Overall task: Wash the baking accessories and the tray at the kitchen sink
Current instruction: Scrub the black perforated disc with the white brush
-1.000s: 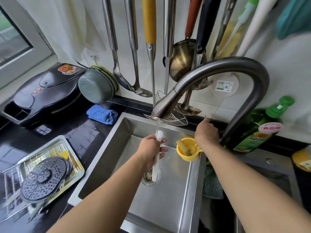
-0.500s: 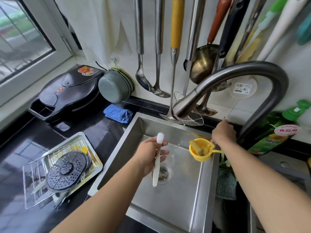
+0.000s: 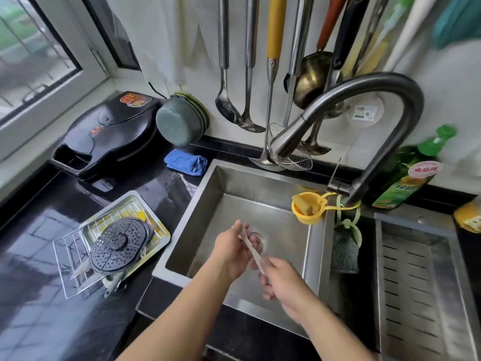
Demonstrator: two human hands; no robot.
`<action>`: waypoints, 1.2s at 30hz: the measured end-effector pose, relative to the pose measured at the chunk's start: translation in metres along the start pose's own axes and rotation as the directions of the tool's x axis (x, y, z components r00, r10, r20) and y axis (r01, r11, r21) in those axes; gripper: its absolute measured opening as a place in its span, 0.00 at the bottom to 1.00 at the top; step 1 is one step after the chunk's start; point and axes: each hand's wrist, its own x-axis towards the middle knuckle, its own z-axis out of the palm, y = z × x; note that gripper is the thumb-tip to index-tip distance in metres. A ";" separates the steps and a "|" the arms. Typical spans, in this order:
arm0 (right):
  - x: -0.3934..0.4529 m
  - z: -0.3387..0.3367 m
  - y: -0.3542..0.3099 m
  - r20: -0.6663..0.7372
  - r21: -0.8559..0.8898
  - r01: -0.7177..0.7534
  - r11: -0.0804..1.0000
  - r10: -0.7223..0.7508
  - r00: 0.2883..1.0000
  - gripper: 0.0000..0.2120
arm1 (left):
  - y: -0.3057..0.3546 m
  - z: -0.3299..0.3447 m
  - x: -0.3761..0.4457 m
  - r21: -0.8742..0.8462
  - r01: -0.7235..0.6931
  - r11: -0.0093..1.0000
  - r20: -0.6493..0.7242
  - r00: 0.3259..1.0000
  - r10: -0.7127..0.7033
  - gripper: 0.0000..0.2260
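Note:
Over the steel sink point(image 3: 208, 183), both my hands hold a thin white baking utensil point(image 3: 252, 249). My left hand point(image 3: 233, 252) grips its upper end, and my right hand point(image 3: 279, 280) grips its lower end. It lies slanted above the drain point(image 3: 261, 242). No water runs from the dark faucet point(image 3: 364, 100). On the black counter to the left sits the metal tray point(image 3: 158, 227) with a wire rack point(image 3: 66, 259) and a round perforated black plate point(image 3: 118, 243) on it.
A yellow cup with a sponge point(image 3: 305, 208) hangs at the sink's right rim, with a mesh scrubber point(image 3: 345, 252) below it. A green soap bottle point(image 3: 408, 175), a blue cloth point(image 3: 186, 162), a black electric griddle point(image 3: 104, 134) and grey bowls point(image 3: 179, 125) stand around. Ladles hang on the wall.
My right hand left the faucet handle and came down onto the utensil's lower end. My left hand lowered the utensil toward the drain. The water stream stopped.

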 end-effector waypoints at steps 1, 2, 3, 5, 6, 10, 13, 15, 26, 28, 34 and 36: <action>-0.002 0.002 0.003 -0.008 0.021 -0.009 1.000 0.009 1.000 0.17 | 0.000 -0.002 0.001 0.015 0.016 1.000 -0.026 1.000 -0.016 0.13; -0.005 0.004 0.002 0.002 0.044 -0.018 0.999 0.018 1.000 0.16 | 0.001 -0.001 -0.001 0.038 0.033 0.999 -0.047 0.998 -0.031 0.15; -0.007 0.008 -0.001 0.017 0.051 -0.015 0.999 0.014 1.000 0.15 | 0.003 0.001 -0.003 0.084 0.039 0.996 -0.076 0.997 -0.033 0.17; -0.008 0.014 -0.009 0.003 0.045 0.004 0.999 -0.004 1.000 0.14 | 0.008 0.006 -0.006 0.183 0.023 0.983 -0.075 0.997 -0.009 0.17; -0.006 0.015 -0.014 -0.023 0.042 0.014 0.999 -0.013 1.000 0.14 | 0.011 0.009 -0.007 0.213 0.016 0.977 -0.047 0.999 -0.006 0.15; -0.005 0.026 -0.018 -0.087 0.123 0.052 0.991 -0.041 0.995 0.13 | 0.027 0.000 0.000 0.233 0.022 0.972 0.116 0.992 -0.050 0.15; -0.012 0.061 -0.017 -0.076 0.067 0.087 0.994 -0.082 0.994 0.13 | 0.039 -0.018 0.003 0.194 0.061 0.979 0.084 0.993 -0.079 0.20; -0.010 0.088 -0.014 -0.102 -0.073 0.097 0.993 -0.104 0.989 0.13 | 0.047 -0.033 0.009 0.121 0.113 0.986 0.056 0.991 -0.121 0.22; -0.009 0.172 -0.015 -0.196 0.007 0.078 0.997 -0.075 0.978 0.13 | 0.087 -0.091 0.020 0.266 0.121 0.956 0.171 0.970 -0.171 0.23; -0.007 0.176 -0.015 -0.265 0.014 0.069 0.997 -0.063 0.962 0.14 | 0.091 -0.098 0.024 0.259 0.136 0.956 0.222 0.955 -0.196 0.26; -0.005 0.153 -0.001 -0.428 0.215 0.002 0.977 0.092 0.899 0.14 | 0.097 -0.152 0.022 0.665 -0.023 0.747 0.230 0.957 -0.175 0.15; 0.000 0.154 0.006 -0.436 0.215 -0.045 0.976 0.137 0.889 0.13 | 0.108 -0.186 0.023 0.585 -0.074 0.808 0.196 0.979 -0.053 0.11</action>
